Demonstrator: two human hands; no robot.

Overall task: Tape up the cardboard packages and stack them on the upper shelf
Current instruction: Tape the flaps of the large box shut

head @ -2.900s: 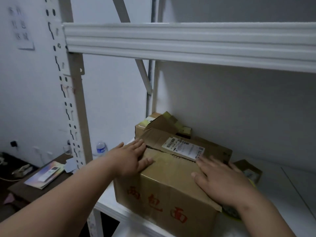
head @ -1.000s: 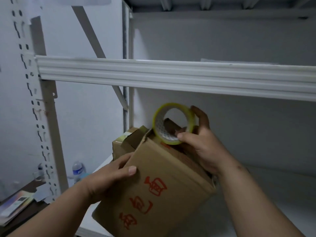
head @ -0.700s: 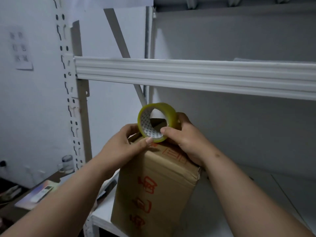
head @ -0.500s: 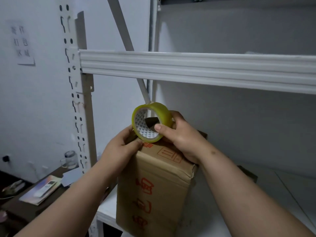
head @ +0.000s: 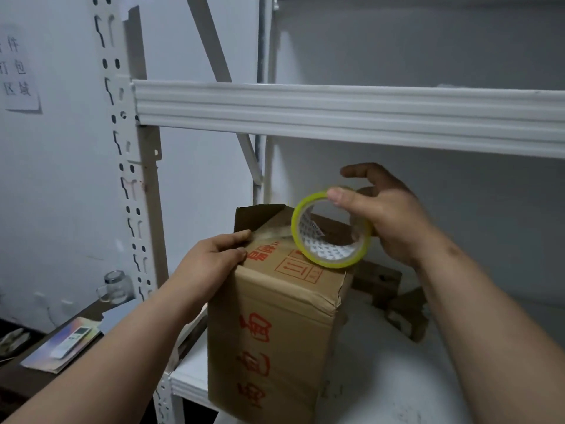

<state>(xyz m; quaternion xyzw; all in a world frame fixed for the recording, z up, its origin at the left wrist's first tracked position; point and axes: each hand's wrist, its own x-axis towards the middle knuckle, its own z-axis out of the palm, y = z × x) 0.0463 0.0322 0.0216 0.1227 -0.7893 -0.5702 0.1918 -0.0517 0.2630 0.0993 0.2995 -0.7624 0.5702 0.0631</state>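
Nearest, at about 6 o'clock, the cardboard box [head: 275, 332] stands on end on the white lower shelf [head: 382, 377], its red print running down the near face; stood this way, the open end faces up where both hands can reach the seam. At roughly 9 o'clock from the box top, the left hand [head: 214, 258] clamps the near corner, its fingers [head: 241, 235] pressed together and curled over the edge, apparently pinning the free end of a clear strip of tape down onto the cardboard so that it stays anchored. One flap [head: 260, 215] stands up behind those fingers, so the top is not yet closed. At about 2 o'clock from the box top, the right hand [head: 388, 215] holds the yellow tape roll [head: 331, 229] just above the far edge, thumb on the rim and the other fingers spread loosely behind it, which should let the roll turn as tape pays out. Further back at 3 o'clock, other brown cardboard pieces [head: 385, 289] lie on the same shelf. Above, at 12 o'clock, runs the white beam of the upper shelf [head: 336, 111], where the sealed box is meant to go. Far left at 8 o'clock, a dark worktop [head: 18, 381] carries a glass jar [head: 114, 286] and a booklet [head: 64, 344].
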